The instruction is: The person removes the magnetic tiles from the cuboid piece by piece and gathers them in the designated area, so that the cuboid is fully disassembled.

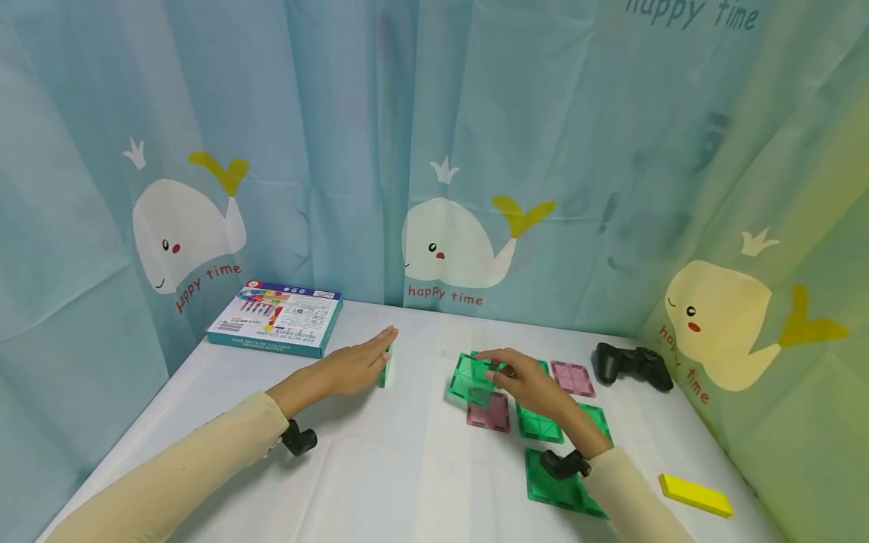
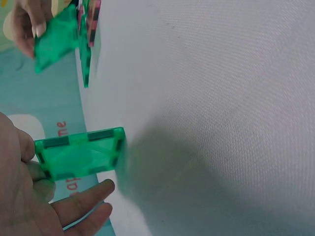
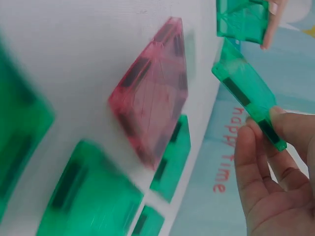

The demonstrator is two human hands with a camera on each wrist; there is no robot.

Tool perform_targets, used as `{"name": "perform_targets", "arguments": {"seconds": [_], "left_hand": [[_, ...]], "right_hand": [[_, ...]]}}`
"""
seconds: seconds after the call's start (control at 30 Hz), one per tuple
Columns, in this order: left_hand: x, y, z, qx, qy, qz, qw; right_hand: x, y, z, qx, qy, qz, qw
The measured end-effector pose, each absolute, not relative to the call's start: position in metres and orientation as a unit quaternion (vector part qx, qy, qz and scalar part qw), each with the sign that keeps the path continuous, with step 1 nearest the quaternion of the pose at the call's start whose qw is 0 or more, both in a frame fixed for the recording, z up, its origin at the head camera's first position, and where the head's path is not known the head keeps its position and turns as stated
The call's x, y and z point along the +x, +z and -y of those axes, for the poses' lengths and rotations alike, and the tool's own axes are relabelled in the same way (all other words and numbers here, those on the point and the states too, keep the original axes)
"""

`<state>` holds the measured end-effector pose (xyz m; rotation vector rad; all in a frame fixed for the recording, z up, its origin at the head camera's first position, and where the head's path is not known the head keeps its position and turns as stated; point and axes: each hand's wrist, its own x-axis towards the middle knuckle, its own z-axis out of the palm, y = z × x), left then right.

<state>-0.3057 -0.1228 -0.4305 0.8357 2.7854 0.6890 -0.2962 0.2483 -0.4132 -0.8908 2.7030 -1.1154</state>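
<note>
A green tile (image 1: 471, 377) is pinched in my right hand (image 1: 536, 387), lifted above the pink tile (image 1: 489, 413) on the table (image 1: 380, 467). My left hand's (image 1: 349, 368) straight fingers (image 2: 81, 196) steady another green tile (image 2: 81, 153) upright.

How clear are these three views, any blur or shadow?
Head view: sharp, evenly lit, curtain edges bowed by the wide lens. Left wrist view: left hand casts a broad soft shadow on the table. Right wrist view: pink tile motion-blurred.
</note>
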Motion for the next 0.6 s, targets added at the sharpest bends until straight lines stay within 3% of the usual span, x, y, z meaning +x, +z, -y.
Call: {"name": "perform_targets", "arguments": {"seconds": [0.4, 0.6], "left_hand": [[-0.302, -0.429, 0.123, 0.276, 0.236, -0.929, 0.075], [-0.304, -0.431, 0.123, 0.275, 0.232, -0.930, 0.072]], "right_hand": [[-0.256, -0.410, -0.290, -0.289, -0.374, -0.877, 0.087], [-0.235, -0.418, -0.293, -0.291, -0.383, -0.866, 0.137]]}}
